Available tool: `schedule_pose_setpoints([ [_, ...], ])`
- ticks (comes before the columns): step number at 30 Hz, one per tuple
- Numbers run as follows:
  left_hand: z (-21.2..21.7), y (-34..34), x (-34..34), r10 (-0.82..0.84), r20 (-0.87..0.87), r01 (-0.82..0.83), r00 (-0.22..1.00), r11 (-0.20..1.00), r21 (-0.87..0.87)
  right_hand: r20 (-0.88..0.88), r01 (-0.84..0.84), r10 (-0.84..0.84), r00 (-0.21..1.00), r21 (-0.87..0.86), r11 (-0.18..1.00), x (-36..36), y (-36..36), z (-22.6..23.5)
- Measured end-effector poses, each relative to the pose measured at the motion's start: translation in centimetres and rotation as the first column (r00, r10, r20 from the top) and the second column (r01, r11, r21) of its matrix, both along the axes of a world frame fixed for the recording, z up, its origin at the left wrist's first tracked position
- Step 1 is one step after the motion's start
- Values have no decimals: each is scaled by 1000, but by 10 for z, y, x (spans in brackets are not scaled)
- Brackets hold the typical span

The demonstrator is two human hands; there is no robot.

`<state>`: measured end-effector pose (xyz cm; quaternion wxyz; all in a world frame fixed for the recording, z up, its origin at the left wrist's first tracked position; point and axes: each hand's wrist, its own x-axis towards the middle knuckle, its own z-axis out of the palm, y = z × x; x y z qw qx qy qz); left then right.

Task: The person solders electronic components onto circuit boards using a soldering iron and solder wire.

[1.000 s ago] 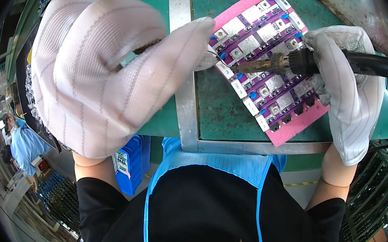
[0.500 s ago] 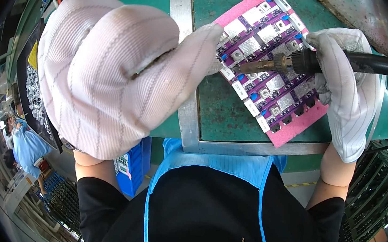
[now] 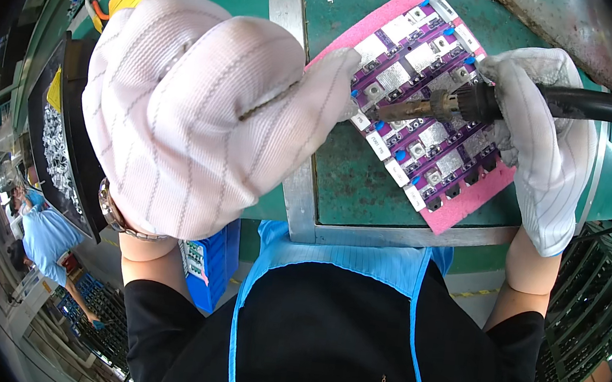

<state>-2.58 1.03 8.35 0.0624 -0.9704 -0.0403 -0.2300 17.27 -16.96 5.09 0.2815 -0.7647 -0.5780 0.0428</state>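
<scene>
Right gloved fingers (image 3: 524, 102) are gripping a soldering iron (image 3: 472, 102); left of them, its tip is pointing at purple circuit boards (image 3: 433, 135) lying on pink foam (image 3: 465, 206); left gloved fingers (image 3: 323, 99) are resting curled beside that tip, whether pinching anything I cannot tell; steadiness is probably mattering most.

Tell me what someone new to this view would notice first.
Probably the big white-gloved left hand, which fills the upper left of the view. Next, the purple circuit boards on a bright pink pad, right of centre on the green work surface. Then the soldering iron, held in the gloved right hand and reaching in over the boards from the right.
</scene>
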Motion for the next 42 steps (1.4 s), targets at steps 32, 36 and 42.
schedule_pose_setpoints([
  [32, -4, 5, -25, 37, 70, -31, 997, 996, -88, 212, -128, 137, 968, -57, 990, 4, -10, -2],
  [36, -11, 0, -22, 8, 118, 7, 993, 992, -125, 165, -115, 130, 978, -95, 989, 5, -3, 4],
  [42, -5, -2, -19, 9, 38, -8, 999, 999, -46, 302, -159, 176, 937, -80, 984, 7, -5, -2],
])
